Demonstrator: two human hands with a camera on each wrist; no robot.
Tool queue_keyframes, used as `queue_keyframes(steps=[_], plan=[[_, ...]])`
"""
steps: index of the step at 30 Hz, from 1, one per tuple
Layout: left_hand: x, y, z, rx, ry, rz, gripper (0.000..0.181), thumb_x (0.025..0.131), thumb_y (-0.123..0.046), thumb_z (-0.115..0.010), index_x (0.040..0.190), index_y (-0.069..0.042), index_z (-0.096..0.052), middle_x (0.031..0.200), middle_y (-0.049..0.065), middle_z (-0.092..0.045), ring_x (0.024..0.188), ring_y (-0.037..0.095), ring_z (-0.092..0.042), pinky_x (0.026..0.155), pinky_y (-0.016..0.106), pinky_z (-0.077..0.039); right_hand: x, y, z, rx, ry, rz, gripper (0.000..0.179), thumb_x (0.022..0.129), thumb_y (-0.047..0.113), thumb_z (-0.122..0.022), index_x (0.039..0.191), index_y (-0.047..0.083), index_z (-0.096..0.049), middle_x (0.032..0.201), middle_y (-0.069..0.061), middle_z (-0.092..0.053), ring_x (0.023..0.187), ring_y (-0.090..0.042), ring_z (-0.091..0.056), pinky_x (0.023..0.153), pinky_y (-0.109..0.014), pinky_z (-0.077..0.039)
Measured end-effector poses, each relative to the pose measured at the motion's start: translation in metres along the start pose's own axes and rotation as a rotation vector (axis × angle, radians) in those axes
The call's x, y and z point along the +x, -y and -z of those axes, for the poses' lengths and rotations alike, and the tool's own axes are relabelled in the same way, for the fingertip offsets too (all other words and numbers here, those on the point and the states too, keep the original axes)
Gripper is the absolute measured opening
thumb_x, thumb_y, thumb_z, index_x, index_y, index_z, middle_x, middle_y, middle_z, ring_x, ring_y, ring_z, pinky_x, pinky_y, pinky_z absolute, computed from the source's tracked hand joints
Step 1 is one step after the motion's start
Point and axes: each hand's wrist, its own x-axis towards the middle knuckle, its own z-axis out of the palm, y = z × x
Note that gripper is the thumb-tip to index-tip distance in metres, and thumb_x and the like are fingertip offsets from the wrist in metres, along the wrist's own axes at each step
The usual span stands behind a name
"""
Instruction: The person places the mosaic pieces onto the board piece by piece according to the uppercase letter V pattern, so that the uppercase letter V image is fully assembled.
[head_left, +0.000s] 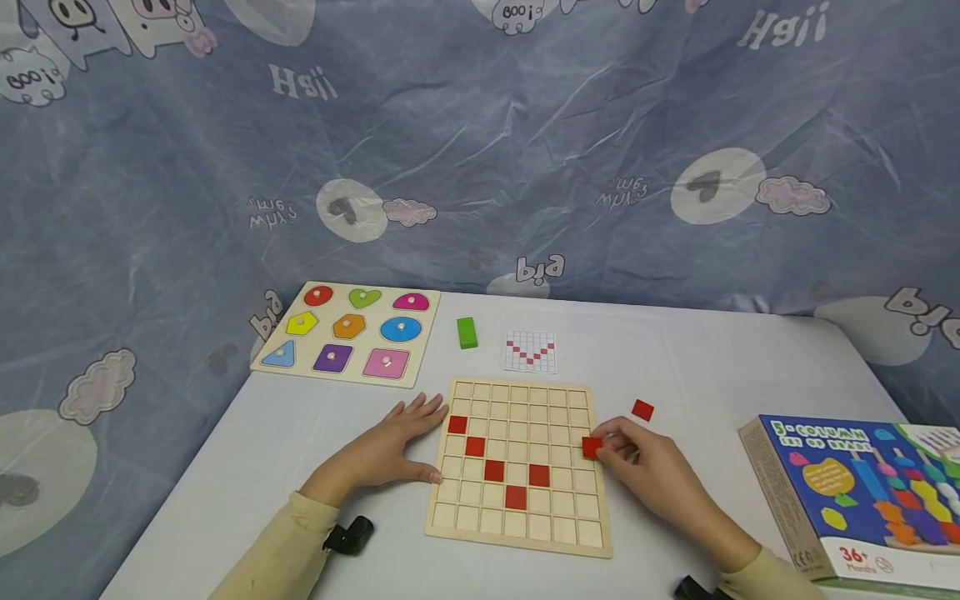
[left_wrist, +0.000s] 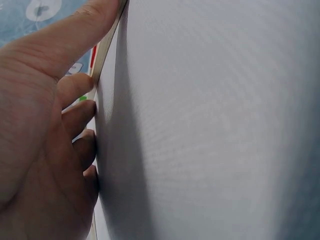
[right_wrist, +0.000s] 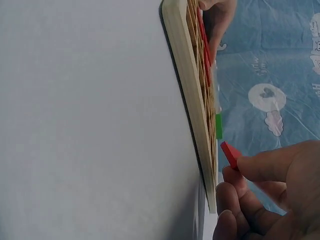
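Note:
A wooden grid board (head_left: 517, 537) lies flat on the table, with several red square tiles (head_left: 515, 497) set in its cells in slanting lines. My right hand (head_left: 656, 467) pinches a red tile (head_left: 592, 448) between thumb and fingers over the board's right edge; in the right wrist view this tile (right_wrist: 231, 155) is tilted above the board. At the board's left edge my left hand (head_left: 390, 446) rests with fingers spread, thumb and fingertips at the rim. Another loose red tile (head_left: 642, 409) lies on the table beyond the right hand.
Behind the board lie a small pattern card (head_left: 530, 352) with a red V of squares and a green block (head_left: 467, 332). A knobbed shape puzzle (head_left: 300, 371) sits at back left. On the right stands a blue toy box (head_left: 847, 492). A patterned curtain (head_left: 480, 167) hangs behind the table.

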Motion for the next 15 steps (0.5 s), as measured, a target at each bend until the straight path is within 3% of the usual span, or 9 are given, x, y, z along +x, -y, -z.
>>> queue_keyframes(steps=[7, 15], plan=[[0.001, 0.0, 0.0, 0.006, 0.003, 0.002, 0.104, 0.075, -0.056, -0.084, 0.16, -0.019, -0.036, 0.168, 0.003, -0.025, 0.157, 0.029, -0.01, 0.126, 0.053, -0.007, 0.001, 0.007, -0.006, 0.022, 0.043, -0.042, 0.02, 0.089, 0.005, -0.077, 0.102, 0.019, -0.071, 0.08, 0.013, -0.064, 0.073, -0.003, -0.057, 0.064, -0.021, -0.05], [0.0, -0.001, 0.001, 0.004, 0.004, 0.005, 0.104, 0.075, -0.055, -0.085, 0.16, -0.018, -0.036, 0.167, 0.004, -0.026, 0.156, 0.03, -0.011, 0.126, 0.053, -0.008, 0.003, 0.014, -0.014, 0.032, 0.061, -0.023, 0.021, 0.088, 0.007, -0.078, 0.102, 0.02, -0.072, 0.079, 0.015, -0.064, 0.072, -0.003, -0.057, 0.064, -0.021, -0.05]])
